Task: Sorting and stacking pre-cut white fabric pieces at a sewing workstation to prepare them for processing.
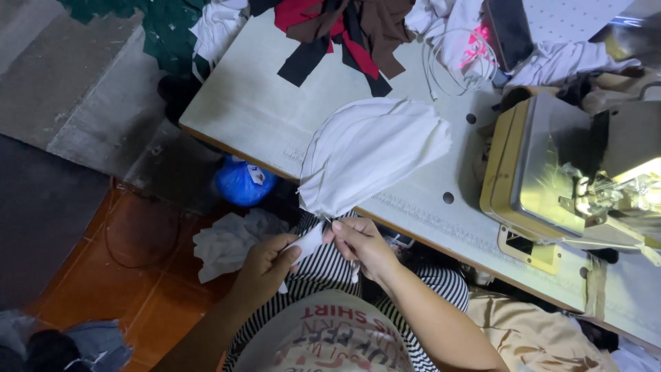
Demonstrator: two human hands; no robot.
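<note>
1. On my feed, the left hand [265, 265] is curled closed, pinching the narrow lower end of the white fabric piece [368, 155] between thumb and fingers, just above the lap.
2. The right hand [361, 244] sits right beside it, fingers closed on the same narrow end of the cloth; the 2 hands nearly touch. A thin white strip hangs down from the right hand's grip.
3. From the hands, the white fabric piece fans upward and to the right into a broad, pleated, rounded shape. Its wide part lies on the sewing table [255, 110], and its narrow end hangs over the table's near edge to the hands.
4. Below the hands I see striped trousers [323, 275] and a light printed shirt [323, 337].
5. To the right of the fabric, a sewing machine [571, 179] stands on the table, lit by a bright lamp at its needle area.
6. At the far side of the table lies a heap of red, brown and black fabric strips [341, 31], with a white cord [447, 65] and more white cloth beside it.
7. On the floor under the table edge, a blue plastic bag [241, 180] sits near a crumpled white cloth [231, 241], which lies to the left of the left hand.
</note>
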